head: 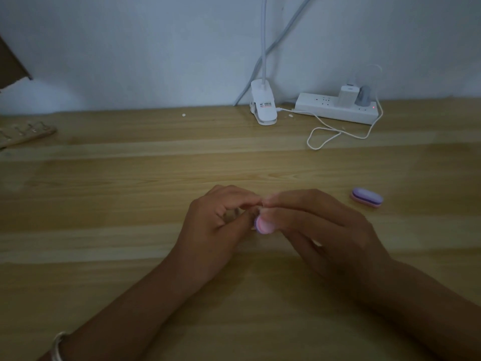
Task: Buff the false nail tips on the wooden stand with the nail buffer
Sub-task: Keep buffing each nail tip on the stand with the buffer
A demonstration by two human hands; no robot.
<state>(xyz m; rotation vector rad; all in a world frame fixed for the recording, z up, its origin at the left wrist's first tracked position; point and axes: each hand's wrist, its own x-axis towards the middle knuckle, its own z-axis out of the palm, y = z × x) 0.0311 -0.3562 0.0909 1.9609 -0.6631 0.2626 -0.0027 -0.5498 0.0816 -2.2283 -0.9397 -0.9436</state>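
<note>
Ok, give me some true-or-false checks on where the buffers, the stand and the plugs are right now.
1. A purple-and-pink oval nail buffer lies on the wooden table, right of the right hand. True.
2. The wooden stand with nail tips sits between the hands. False: it is at the table's far left edge, away from the left hand.
3. The right hand holds a pink-and-purple nail buffer. True.
4. The white power strip has nothing plugged in. False: a white charger and a grey plug sit in it.

The wooden stand (23,135) is lying at the table's (125,256) left edge. The clip lamp (263,106) and the power strip (335,108) to its right are sitting along the back edge. A spare buffer (367,197) is lying right of the nail buffer (264,225) mid-table.
</note>
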